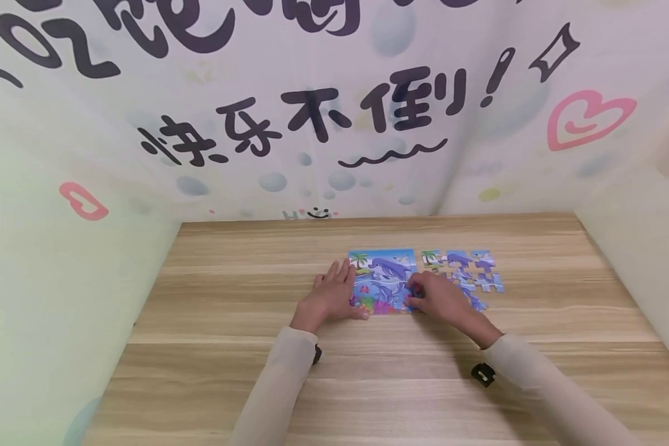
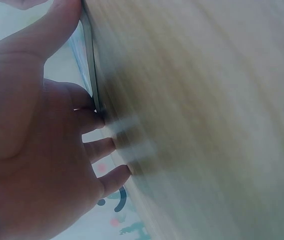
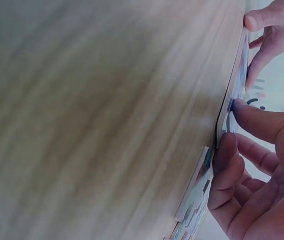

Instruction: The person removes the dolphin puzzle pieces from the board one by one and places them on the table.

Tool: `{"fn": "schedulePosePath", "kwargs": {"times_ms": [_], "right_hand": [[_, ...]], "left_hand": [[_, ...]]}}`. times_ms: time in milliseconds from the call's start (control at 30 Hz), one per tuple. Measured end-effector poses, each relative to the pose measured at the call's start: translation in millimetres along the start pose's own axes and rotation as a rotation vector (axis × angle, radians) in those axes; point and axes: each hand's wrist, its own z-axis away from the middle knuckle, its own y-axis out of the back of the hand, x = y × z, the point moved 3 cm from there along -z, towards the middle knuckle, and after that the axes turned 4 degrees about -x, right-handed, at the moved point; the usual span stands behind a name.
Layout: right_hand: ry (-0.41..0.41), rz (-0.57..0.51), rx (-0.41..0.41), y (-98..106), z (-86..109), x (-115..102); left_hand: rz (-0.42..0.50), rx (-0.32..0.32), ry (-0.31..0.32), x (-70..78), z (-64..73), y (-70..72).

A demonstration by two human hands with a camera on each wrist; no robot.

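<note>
A dolphin jigsaw board (image 1: 387, 263) lies on the wooden table in the head view, with a palm tree, two dolphins and coral on it. My left hand (image 1: 330, 297) rests along its left side, fingers stretched out and thumb at the lower edge. In the left wrist view, the left fingertips (image 2: 112, 179) touch the table beside the board's edge. At the board's right edge, my right hand (image 1: 443, 298) pinches a jigsaw piece (image 3: 228, 121) between thumb and index finger. Those fingers hide most of the piece and the board's right side.
Loosely grouped jigsaw pieces (image 1: 484, 266) lie to the right of the board, some behind the right hand. The wooden table (image 1: 228, 272) ends at a printed cloth wall (image 1: 306, 179) at the back. Pale walls stand at both sides.
</note>
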Motion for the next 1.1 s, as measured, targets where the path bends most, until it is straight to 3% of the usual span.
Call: {"fn": "schedulePosePath", "kwargs": {"times_ms": [300, 800, 933, 1100], "right_hand": [[0.022, -0.042, 0.041, 1.8, 5.5, -2.6], [0.030, -0.393, 0.015, 4.5, 7.1, 9.4], [0.031, -0.424, 0.020, 12.7, 10.1, 16.5], [-0.027, -0.426, 0.021, 23.6, 16.3, 30.7]], "left_hand": [[0.001, 0.009, 0.003, -0.3, -0.6, -0.7], [-0.006, 0.007, -0.003, 0.3, 0.8, -1.0], [-0.008, 0.004, -0.004, 0.4, 1.3, -0.4], [-0.012, 0.004, -0.005, -0.1, 0.4, -0.5]]}}
